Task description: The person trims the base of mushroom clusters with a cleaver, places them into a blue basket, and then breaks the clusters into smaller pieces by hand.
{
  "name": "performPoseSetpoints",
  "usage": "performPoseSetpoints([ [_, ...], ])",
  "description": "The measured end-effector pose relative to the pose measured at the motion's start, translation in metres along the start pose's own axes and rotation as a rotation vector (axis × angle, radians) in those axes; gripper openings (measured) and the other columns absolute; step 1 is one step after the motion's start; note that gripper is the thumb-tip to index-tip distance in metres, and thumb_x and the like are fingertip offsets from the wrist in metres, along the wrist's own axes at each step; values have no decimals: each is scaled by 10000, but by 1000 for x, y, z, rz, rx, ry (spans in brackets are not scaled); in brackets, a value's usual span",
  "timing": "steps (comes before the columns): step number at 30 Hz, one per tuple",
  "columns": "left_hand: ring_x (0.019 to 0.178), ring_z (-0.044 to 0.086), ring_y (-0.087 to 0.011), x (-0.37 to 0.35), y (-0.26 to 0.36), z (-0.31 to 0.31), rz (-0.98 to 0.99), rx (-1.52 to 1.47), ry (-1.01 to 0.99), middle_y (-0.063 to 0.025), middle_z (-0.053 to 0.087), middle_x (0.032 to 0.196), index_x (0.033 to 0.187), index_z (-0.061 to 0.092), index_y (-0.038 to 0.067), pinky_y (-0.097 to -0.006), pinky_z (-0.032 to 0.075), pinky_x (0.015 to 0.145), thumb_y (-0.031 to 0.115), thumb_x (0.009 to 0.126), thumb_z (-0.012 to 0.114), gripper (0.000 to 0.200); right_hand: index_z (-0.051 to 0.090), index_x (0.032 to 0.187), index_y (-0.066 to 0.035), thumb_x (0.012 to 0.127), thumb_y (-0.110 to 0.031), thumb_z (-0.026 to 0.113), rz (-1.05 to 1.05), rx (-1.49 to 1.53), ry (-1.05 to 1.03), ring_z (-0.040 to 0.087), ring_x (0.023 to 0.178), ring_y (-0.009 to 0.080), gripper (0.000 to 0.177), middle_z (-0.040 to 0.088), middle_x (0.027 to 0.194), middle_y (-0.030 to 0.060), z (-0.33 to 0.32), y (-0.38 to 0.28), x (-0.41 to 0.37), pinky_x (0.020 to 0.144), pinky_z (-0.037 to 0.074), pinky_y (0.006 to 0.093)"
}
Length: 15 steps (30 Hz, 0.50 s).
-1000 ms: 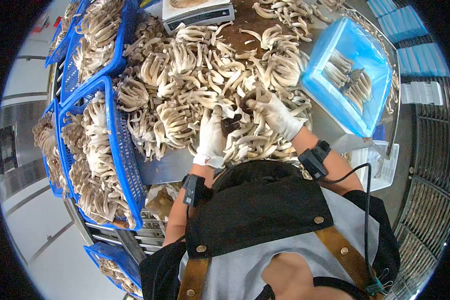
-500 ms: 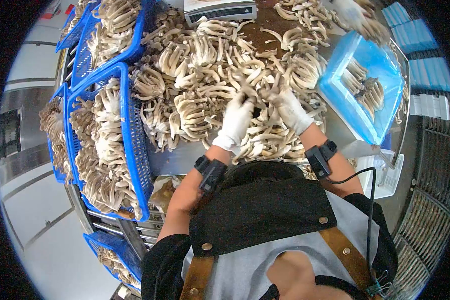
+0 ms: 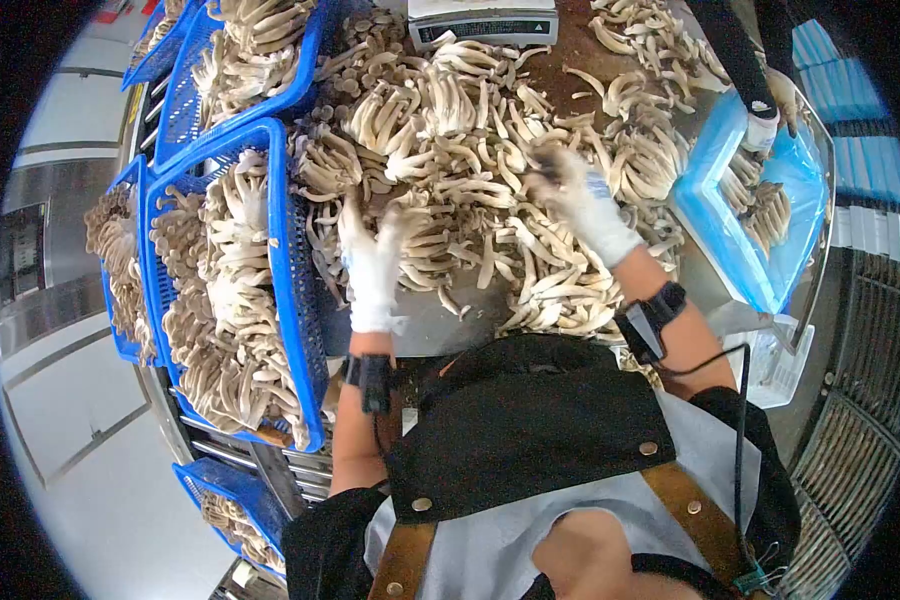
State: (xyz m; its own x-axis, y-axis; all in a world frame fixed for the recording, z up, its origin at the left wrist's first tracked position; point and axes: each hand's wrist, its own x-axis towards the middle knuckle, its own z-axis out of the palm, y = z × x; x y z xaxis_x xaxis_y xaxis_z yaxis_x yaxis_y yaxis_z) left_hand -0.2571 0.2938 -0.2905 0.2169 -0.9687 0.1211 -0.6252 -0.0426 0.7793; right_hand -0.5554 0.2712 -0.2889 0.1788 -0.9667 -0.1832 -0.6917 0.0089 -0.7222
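Note:
My left hand [image 3: 372, 262], in a white glove, reaches over the left part of the mushroom pile [image 3: 440, 105], beside a mushroom cluster [image 3: 425, 240]. Its fingers are spread, with thumb and fingers apart, and nothing shows between them. Also gloved in white, my right hand [image 3: 592, 208] is over the middle right of the pile, above loose mushroom stems [image 3: 560, 275]. Motion blurs its fingers, and something dark is smeared at the tips, so what it holds, if anything, is unclear. Dark bands with small devices circle both wrists.
Blue crates [image 3: 292, 300] of mushrooms stand at the left. A scale [image 3: 482, 28] is at the far edge. At the right, a co-worker's gloved hand [image 3: 760, 130] reaches into a blue-lined box [image 3: 715, 225] holding mushrooms. A white basket [image 3: 770, 370] sits below it.
My left hand has moved left, away from my right hand, and its fingers have spread. My right hand remains over the pile. The co-worker's hand has come down to the blue-lined box. The view has shifted slightly.

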Motion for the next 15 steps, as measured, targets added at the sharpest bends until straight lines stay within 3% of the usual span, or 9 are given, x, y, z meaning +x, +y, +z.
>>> performPoseSetpoints([
  [3,1272,458,-373,5,-44,39,-226,7,-397,-295,469,1359,1374,381,-99,-436,350,1071,449,878,609,773,360,1375,39,916,-390,610,12,154,-247,516,1203,320,677,505,1298,264,53,-22,17,1023,409,401],
  [5,1245,487,-345,-12,-33,64,-61,100,-296,-261,518,1315,1382,375,-79,-413,360,1068,457,898,572,748,347,1402,-26,916,-377,604,-182,-65,-195,514,1212,354,652,498,1316,278,91,5,19,1019,403,406],
  [6,1224,503,-321,-15,17,46,-112,-282,-463,-244,540,1278,1385,366,-71,-397,369,1061,493,903,551,765,336,1413,-31,916,-353,601,-67,-35,-360,494,1238,352,649,472,1340,283,69,-8,17,1034,389,394],
  [7,1208,508,-321,-26,8,50,-43,-284,-476,-239,541,1258,1373,376,-66,-387,380,1051,478,899,564,745,325,1424,-37,915,-330,598,47,-8,-532,475,1264,351,648,446,1365,289,44,-20,16,1049,375,383],
  [9,1210,502,-343,-20,16,33,-204,-303,-454,-239,532,1270,1354,392,-65,-393,380,1050,456,909,562,706,368,1389,-3,894,-296,595,-180,-8,-408,581,1123,383,619,570,1229,282,25,-3,8,917,463,421],
  [11,1149,530,-320,9,-22,42,-244,-297,-96,-230,543,1257,1339,426,-67,-387,406,998,463,924,553,685,388,1369,18,901,-296,603,136,436,-432,617,1063,374,603,582,1206,282,28,21,10,871,493,391],
  [12,1111,542,-289,32,-31,41,-320,-324,-102,-212,555,1241,1329,441,-60,-375,423,969,452,923,570,666,406,1337,79,950,-286,590,97,21,-369,586,1134,294,562,579,1240,223,9,-6,15,937,479,340],
  [13,1074,554,-258,52,-38,42,-395,-352,-108,-194,566,1225,1319,456,-52,-364,440,939,440,921,587,647,394,1356,54,973,-217,560,78,63,-368,617,1059,292,498,581,1241,172,11,-16,26,925,490,327],
  [15,1024,558,-207,77,-21,43,-622,-613,-410,-144,588,1197,1306,477,-33,-339,462,894,417,906,629,621,373,1383,19,979,-146,540,229,705,-309,614,1038,274,467,572,1249,127,53,-3,37,936,487,328],
])
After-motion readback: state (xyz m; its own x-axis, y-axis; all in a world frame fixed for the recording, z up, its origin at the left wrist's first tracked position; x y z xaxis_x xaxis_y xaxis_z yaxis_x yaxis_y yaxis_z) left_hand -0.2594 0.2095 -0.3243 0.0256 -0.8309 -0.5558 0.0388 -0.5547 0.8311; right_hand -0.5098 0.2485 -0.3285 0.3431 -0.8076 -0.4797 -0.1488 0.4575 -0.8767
